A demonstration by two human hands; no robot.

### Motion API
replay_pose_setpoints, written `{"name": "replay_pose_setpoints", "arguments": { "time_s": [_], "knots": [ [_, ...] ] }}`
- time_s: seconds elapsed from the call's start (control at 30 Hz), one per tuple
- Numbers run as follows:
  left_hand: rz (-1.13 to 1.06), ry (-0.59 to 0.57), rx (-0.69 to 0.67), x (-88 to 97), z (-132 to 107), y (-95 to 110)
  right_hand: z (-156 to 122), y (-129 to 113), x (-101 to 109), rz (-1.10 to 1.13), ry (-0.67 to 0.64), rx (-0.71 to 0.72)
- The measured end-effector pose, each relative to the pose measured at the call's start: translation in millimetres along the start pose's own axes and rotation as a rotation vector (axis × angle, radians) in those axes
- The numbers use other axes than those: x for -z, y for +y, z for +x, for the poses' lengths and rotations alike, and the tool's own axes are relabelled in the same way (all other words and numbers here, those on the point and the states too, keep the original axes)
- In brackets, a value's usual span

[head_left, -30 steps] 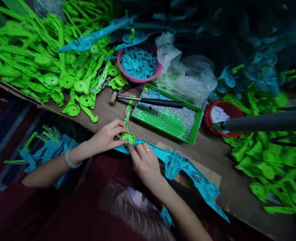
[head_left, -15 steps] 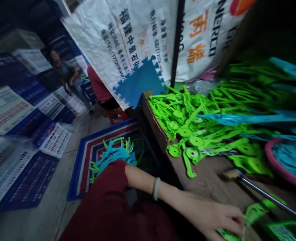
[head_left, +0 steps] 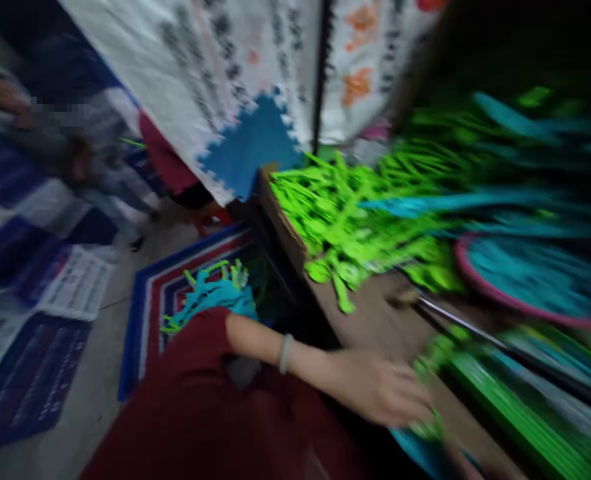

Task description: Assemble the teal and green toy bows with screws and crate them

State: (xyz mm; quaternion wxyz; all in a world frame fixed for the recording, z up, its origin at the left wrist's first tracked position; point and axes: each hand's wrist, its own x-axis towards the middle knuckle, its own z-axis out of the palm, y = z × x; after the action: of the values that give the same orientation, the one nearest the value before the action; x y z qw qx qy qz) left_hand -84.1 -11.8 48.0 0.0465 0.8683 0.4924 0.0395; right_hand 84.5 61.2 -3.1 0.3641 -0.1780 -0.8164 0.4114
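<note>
My left hand [head_left: 385,393], with a band round the wrist, is over the edge of the brown work surface [head_left: 370,327]. Its fingers are curled on a bright green plastic part [head_left: 428,427], blurred by motion. Just below is a blue plastic piece [head_left: 415,453]. At the bottom edge a small part of my right hand [head_left: 463,463] shows beside that piece, too smeared to read its fingers. Another green part [head_left: 440,353] lies just beyond my left fingertips. A pile of green plastic parts [head_left: 345,220] with round ends spills from a cardboard box [head_left: 280,210].
A pink-rimmed basin [head_left: 468,273] holds blue pieces. A brush-like tool [head_left: 450,317] with a metal shaft lies across the surface. Green ribbed items [head_left: 515,420] lie at right. On the floor, a striped crate [head_left: 143,313] holds blue and green parts. Another person [head_left: 100,167] stands at left.
The view has swung, so the scene sits further left and the basin shows more. My left hand stays by the green part. The blue piece and my right hand have come into view.
</note>
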Motion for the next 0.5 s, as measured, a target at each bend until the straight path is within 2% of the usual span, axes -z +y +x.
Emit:
{"name": "replay_pose_setpoints", "arguments": {
  "time_s": [0.1, 0.13, 0.17, 0.27, 0.5],
  "knots": [
    [-0.116, 0.146, 0.028, -11.6, 1.0, 5.9, -31.0, -14.9, 42.7, -0.420, -0.163, 0.001],
    [-0.140, 0.192, 0.052, -16.2, 2.6, 3.3, -35.3, -19.1, 50.0, -0.575, -0.259, 0.037],
    [-0.165, 0.223, 0.071, -20.7, 4.9, -0.5, -36.5, -20.6, 54.2, -0.671, -0.287, 0.065],
    [-0.203, 0.252, 0.073, -28.6, 11.4, -8.2, -32.5, -15.5, 58.1, -0.769, -0.306, 0.063],
    [-0.128, 0.233, 0.039, -26.5, 11.8, -1.1, -32.8, -22.9, 55.5, -0.814, -0.360, 0.049]
  ]
}}
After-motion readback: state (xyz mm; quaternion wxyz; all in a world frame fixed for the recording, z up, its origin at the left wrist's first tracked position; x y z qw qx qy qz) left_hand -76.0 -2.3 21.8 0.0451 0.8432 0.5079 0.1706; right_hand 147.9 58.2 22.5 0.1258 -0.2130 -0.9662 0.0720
